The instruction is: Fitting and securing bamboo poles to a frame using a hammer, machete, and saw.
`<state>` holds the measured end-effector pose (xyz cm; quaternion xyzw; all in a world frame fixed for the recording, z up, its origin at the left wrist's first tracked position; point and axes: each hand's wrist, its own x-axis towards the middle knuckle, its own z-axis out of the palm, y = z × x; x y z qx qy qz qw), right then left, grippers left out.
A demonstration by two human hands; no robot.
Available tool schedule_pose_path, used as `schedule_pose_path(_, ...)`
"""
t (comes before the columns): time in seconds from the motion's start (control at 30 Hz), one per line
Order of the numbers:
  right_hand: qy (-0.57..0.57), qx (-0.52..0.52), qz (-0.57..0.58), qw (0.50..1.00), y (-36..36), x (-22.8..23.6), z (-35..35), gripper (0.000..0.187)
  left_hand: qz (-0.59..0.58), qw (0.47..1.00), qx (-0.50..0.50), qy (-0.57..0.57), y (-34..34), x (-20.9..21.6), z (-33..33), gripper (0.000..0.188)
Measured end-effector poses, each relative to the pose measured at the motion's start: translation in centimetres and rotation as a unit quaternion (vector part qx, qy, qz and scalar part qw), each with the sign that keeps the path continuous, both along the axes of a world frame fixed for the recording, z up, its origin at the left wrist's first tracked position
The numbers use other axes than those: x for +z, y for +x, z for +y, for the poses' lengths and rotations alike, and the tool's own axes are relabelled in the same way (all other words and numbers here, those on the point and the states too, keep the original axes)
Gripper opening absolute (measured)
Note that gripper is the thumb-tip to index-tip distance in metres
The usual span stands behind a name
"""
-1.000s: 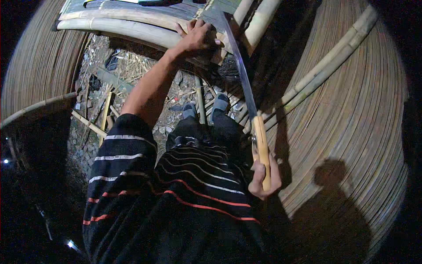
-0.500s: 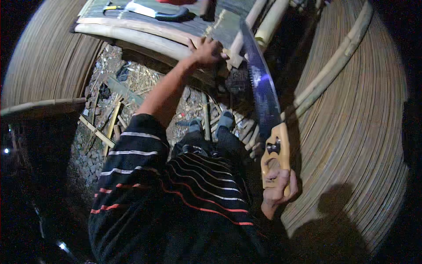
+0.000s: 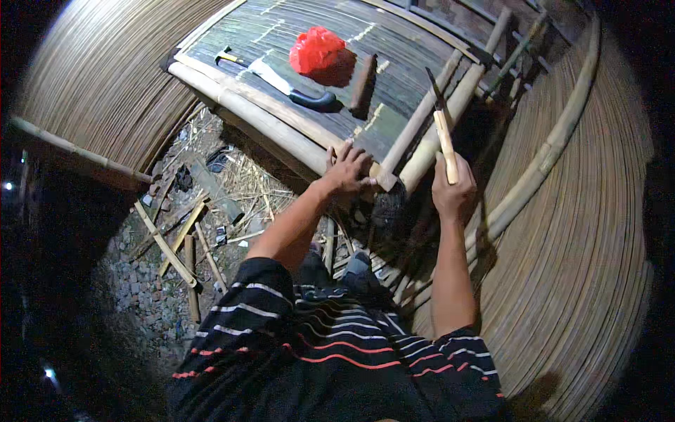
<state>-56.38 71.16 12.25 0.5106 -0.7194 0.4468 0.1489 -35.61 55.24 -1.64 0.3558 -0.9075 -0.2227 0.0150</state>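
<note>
A handsaw (image 3: 444,133) with a pale wooden handle is in my right hand (image 3: 455,188), closed round the grip. Its dark blade points away from me and shows almost edge-on, beside the right-hand bamboo poles of a bench. At the bench's near corner my left hand (image 3: 348,169) grips the end of a flat bamboo strip (image 3: 295,119) that runs along the front edge. The fingers are bent over the strip; their undersides are hidden. Just right of this hand, a pale squared end of wood (image 3: 386,178) sticks out at the corner.
On the dark slatted bench top (image 3: 274,42) lie a red plastic bag (image 3: 316,50), a large knife (image 3: 292,90) with a black handle, a hammer (image 3: 228,56) and a brown block (image 3: 363,86). Bamboo scraps (image 3: 165,243) litter the rubble floor. A curved bamboo pole (image 3: 541,165) crosses the right-hand slatted surface.
The handsaw has swung up and forward to the bench's right side, its blade turning from broadside to edge-on. My left hand stays at the corner. More of the bench top shows.
</note>
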Motion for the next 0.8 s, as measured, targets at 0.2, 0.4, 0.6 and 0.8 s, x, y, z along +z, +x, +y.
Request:
schedule_pose_path(0.2,0.072,0.030,0.166,0.983,-3.9,-3.2,-11.5,0.032,0.085,0.995,-0.040,-0.041,0.5,-0.1,-0.6,0.081)
schedule_pose_path(0.4,0.176,0.073,0.312,0.931,-5.7,-6.4,-19.0,0.032,0.099,0.993,-0.071,-0.001,0.6,0.8,-0.9,0.089)
schedule_pose_path(0.6,0.441,0.031,0.169,0.881,-3.3,-3.0,-20.9,0.087,0.125,0.988,-0.080,0.044,2.0,0.4,-1.9,0.082)
schedule_pose_path(0.8,0.318,0.081,0.016,0.944,-1.3,-2.0,-29.4,0.050,0.138,0.987,-0.079,0.030,1.3,-0.1,-2.5,0.052)
